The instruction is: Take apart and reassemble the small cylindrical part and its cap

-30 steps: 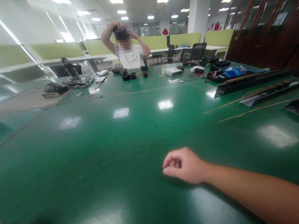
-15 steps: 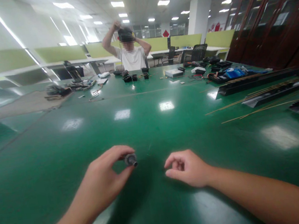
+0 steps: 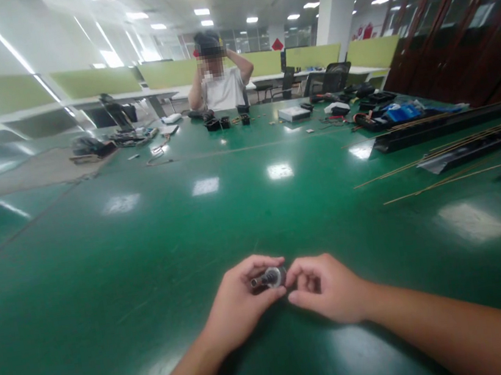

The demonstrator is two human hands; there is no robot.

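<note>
Between the thumb and fingers of my left hand (image 3: 241,305) is a small grey metal cylindrical part (image 3: 273,277) with a narrow hollow stub; its exact kind I cannot make out. The stub points left, toward my palm. Close by on the right, my right hand (image 3: 326,288) has loosely curled fingers, with a gap between thumb and forefinger. Its fingertips are right at the part's right end; whether they touch it I cannot tell. Both hands are low over the green tabletop (image 3: 167,223).
Long black channels (image 3: 441,128) and thin brass-coloured rods (image 3: 396,171) lie on the right. Farther back are a white box (image 3: 294,113), small black blocks (image 3: 223,123) and blue packets (image 3: 402,111). Across the table sits a person in a white shirt (image 3: 221,90), hands raised to the head.
My left hand has moved right with the metal part, close to my right hand, and the stub now points left. Another person's hand at the right edge has left the view.
</note>
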